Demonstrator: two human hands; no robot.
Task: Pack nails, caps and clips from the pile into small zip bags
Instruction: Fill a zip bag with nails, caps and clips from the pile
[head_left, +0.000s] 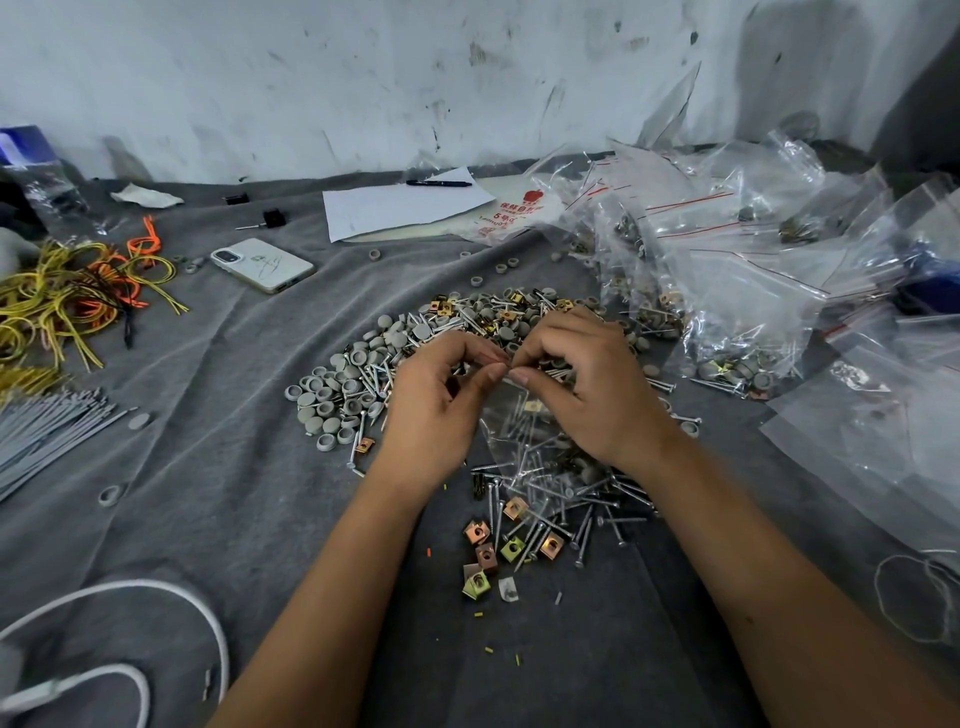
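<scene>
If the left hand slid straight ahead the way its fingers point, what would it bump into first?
Probably the right hand: the left hand points at it, their fingertips nearly meeting on the top of the small zip bag they pinch. Depth is hard to judge.

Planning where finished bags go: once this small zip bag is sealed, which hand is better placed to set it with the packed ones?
Probably the right hand: the packed bags lie on its side, while the left hand would cross over. Both pinch the zip bag.
</scene>
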